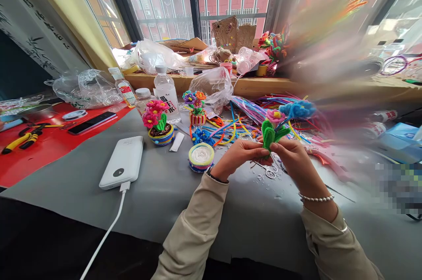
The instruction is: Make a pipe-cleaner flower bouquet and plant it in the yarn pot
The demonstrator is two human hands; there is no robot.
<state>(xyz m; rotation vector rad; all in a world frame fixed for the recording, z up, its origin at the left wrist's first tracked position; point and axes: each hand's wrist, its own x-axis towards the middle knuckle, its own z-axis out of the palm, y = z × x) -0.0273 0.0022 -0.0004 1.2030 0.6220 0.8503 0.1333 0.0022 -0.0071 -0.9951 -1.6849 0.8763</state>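
Above the grey table, both of my hands hold a small pipe-cleaner bouquet [269, 137] with a pink flower, fuzzy blue flowers and green leaves. My left hand [242, 153] is closed around the base of the leaves. From the other side, my right hand [292, 153] pinches the lower part of the leaves and stems. Fingers cover the stem ends. Beneath the hands lie silver scissors [271, 172] among small clippings. To the left of my left hand stands a round pot [201, 157] wrapped in yellow and blue, with white filling. Blue pipe-cleaner flowers [201, 136] lie just behind it.
A pot of pink flowers [156, 117], a striped pot of flowers [198, 115] and a water bottle [165, 95] stand behind. At left are a cabled white power bank [121, 161], a phone [92, 122] and pliers [23, 140]. Loose pipe cleaners [249, 110] spread behind my hands. The right side is blurred.
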